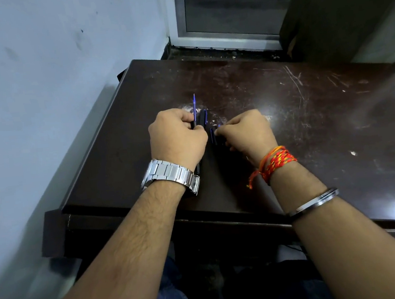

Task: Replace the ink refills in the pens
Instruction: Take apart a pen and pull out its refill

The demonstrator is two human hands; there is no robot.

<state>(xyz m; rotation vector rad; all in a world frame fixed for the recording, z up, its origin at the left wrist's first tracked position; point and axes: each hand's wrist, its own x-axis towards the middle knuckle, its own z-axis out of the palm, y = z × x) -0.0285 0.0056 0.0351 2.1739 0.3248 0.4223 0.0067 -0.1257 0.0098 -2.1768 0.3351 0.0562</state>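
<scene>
- Dark scratched wood of the table (284, 107) fills the head view; both hands are seen working at its near-left part, close together but not touching.
- Left hand (177, 138), above a steel watch (170, 175), is closed into a fist around a dark pen barrel (197, 167); the barrel's rear end shows below the wrist, and a blue refill (194, 105) stands out past the knuckles, tip pointing away from the person.
- Whether the refill is seated in the barrel or only held alongside cannot be told.
- Right hand (246, 131), with red-orange thread (276, 163) at the wrist and a metal bangle (315, 202) on the forearm, has its fingers curled down onto dark pen parts (214, 135) with blue trim, lying on the table between the hands; how firm that hold is cannot be told, the fingertips being hidden.
- A further dark piece (203, 117) lies just beside the left knuckles.
- Step judged: one pen is open, its refill being exchanged.
- Next move is judged to need the refill lined up with the barrel bore and slid in straight, then the mating part brought up by the right hand.
</scene>
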